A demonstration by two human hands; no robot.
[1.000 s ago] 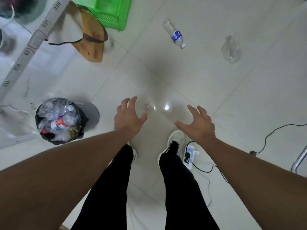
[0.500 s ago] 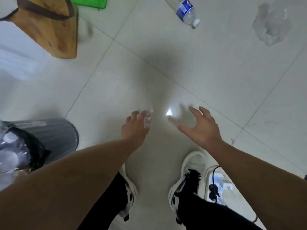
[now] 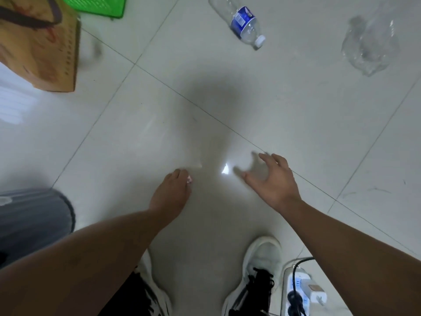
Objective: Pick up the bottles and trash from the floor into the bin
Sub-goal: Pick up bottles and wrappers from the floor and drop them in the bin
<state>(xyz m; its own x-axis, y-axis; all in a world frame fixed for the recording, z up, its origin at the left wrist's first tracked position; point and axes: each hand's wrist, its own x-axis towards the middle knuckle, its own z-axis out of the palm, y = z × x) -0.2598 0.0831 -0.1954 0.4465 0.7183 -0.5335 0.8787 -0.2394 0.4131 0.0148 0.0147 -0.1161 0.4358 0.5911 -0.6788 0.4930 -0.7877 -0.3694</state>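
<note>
My left hand [image 3: 171, 194] is low over the tiled floor, its fingers curled down around a small pink-and-white scrap of trash [image 3: 189, 179] that peeks out at the fingertips. My right hand [image 3: 272, 179] hovers to the right with fingers spread and nothing in it. A clear plastic bottle with a blue label [image 3: 241, 22] lies on the floor far ahead. A crumpled clear plastic bottle [image 3: 369, 44] lies at the far right. The grey bin [image 3: 41, 220] stands at the left edge, its inside out of view.
A brown paper bag [image 3: 45, 49] and a green plastic basket [image 3: 100, 6] sit at the far left. A white power strip with plugs and a cable [image 3: 300, 293] lies by my right shoe [image 3: 262, 263]. A bright light reflection [image 3: 225, 172] shines between my hands.
I have bent lower, so the floor looks nearer. My left hand has dropped onto the pink scrap and its fingers have curled over it. The right hand stays spread.
</note>
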